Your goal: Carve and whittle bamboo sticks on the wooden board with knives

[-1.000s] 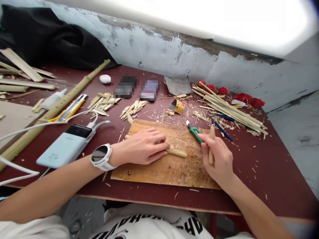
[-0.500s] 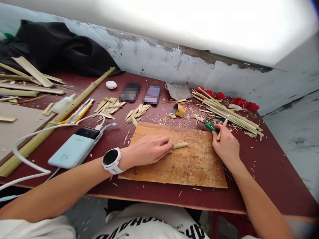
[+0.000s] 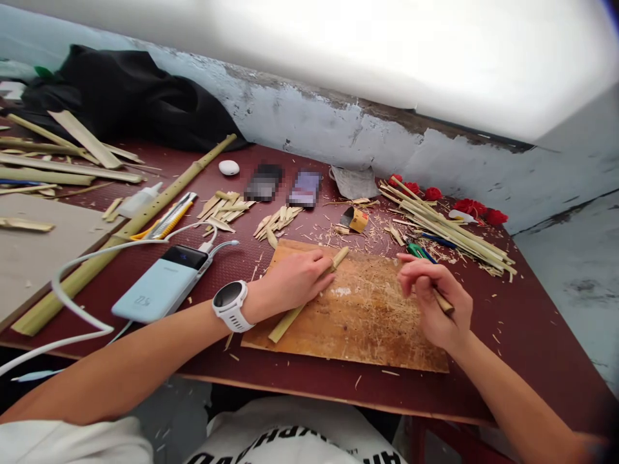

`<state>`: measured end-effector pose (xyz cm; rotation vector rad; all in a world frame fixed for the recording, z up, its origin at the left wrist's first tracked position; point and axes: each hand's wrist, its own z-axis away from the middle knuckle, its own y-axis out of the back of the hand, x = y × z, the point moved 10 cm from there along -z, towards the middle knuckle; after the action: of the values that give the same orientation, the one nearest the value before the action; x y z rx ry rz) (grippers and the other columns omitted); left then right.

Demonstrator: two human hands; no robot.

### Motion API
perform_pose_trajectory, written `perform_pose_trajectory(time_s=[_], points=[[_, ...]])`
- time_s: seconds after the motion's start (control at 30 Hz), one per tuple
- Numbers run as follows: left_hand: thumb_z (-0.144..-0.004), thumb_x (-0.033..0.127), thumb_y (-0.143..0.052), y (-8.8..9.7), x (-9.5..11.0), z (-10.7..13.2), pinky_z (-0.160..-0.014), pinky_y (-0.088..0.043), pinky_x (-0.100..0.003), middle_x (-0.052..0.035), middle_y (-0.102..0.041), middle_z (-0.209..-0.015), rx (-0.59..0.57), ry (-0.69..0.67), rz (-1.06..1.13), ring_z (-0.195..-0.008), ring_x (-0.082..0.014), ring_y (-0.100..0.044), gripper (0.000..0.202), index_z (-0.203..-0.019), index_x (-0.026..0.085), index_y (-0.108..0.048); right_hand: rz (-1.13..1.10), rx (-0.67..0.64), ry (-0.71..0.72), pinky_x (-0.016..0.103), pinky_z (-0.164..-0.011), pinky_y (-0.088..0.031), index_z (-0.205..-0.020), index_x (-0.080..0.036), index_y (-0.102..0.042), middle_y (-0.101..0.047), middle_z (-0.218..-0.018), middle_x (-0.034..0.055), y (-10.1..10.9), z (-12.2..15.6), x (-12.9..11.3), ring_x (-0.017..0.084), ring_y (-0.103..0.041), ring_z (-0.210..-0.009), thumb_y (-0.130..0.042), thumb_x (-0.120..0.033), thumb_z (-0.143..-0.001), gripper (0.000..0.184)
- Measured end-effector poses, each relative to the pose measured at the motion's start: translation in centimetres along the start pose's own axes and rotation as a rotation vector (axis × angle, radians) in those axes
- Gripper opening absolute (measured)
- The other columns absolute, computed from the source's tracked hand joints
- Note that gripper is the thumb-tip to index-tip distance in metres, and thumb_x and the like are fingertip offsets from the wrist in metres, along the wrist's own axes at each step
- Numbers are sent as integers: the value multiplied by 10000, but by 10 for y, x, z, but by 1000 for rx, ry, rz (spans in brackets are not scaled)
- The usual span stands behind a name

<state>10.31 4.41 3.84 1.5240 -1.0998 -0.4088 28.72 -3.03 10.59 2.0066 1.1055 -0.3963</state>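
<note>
A wooden board [image 3: 367,316] lies on the dark red table in front of me. On it, a bamboo strip [image 3: 286,324] runs diagonally beneath my left hand [image 3: 300,278], whose fingers are closed over its middle. My right hand [image 3: 438,299] is raised over the board's right edge, curled around a slim wooden-handled tool [image 3: 443,303]. Only the brown butt of that tool shows clearly; its working end is hidden by the fingers. Just behind the right hand, a green utility knife [image 3: 414,251] rests on the table.
A power bank [image 3: 155,287] with white cables sits left, beside a long bamboo pole [image 3: 72,287] and a yellow cutter [image 3: 169,218]. Bamboo offcuts, two phones and a sandpaper roll [image 3: 358,220] lie behind the board. Thin bamboo sticks [image 3: 454,229] are heaped at right.
The bamboo strip under my left hand has turned from pointing right to a diagonal. My right hand has come away from the green utility knife, turning the wooden-handled tool over.
</note>
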Motion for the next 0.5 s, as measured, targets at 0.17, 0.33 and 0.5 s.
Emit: perform_pose_trajectory(time_s=[0.17,0.33,0.5], points=[[-1051,352,-596,0,-5,-1,-700,-496,-305,-76,-704,-959,-2,14,53,-792,-181,-657,234,-1004,142,-686,-294,-117,6,328,-495,-352,-591,-262,-254,-129,-499,-69,-36,-40,-12,133,-203,-439,-23,-645,-1074,659],[-1018,406,-658,1,-11,-2,-697,-482,-315,-69,-737,-1022,1,32,74,-815,-191,-674,246,-1010,166,-712,-339,-330,-35,322,-487,-322,-543,-281,-305,-64,-491,-79,-87,-72,-7,133,-167,-414,105,-611,-1058,736],[-1049,403,-596,1,-19,-4,-714,-473,-329,-44,-759,-1006,23,77,94,-857,-210,-704,263,-1022,193,-752,-889,-382,-274,309,-475,-267,-504,-256,-214,-124,-444,-77,-117,-73,17,102,-148,-408,-313,-688,-1056,708]])
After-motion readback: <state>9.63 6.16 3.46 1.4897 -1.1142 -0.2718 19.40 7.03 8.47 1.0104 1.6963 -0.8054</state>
